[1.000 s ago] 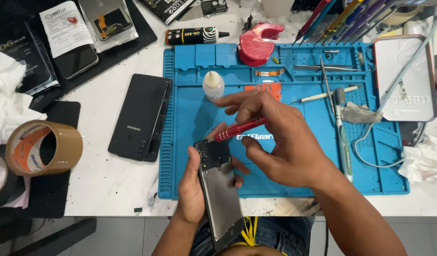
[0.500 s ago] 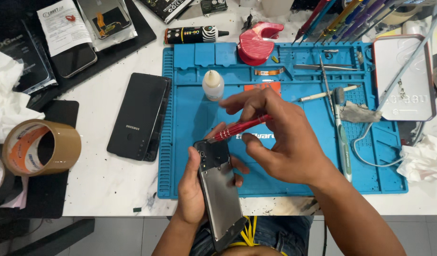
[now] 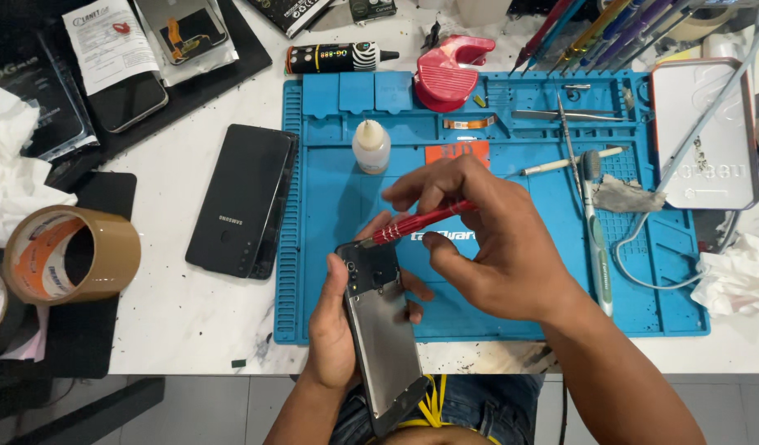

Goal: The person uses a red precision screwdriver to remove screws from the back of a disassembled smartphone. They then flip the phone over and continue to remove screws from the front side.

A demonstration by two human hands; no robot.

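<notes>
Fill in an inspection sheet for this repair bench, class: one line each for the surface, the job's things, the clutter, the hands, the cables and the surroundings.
Surface: white table with a blue work mat on it.
Job's things: opened phone with its metal inner frame showing; red screwdriver, tip at the phone's top end.
Clutter: black phone back cover, small white bottle, brown tape roll, red tool, tweezers, crumpled tissues, metal tin.
Hands: left hand grips the phone; right hand holds the screwdriver.
Cables: thin pale cable looping over the mat's right side.
Surroundings: grey floor below the table edge.
</notes>
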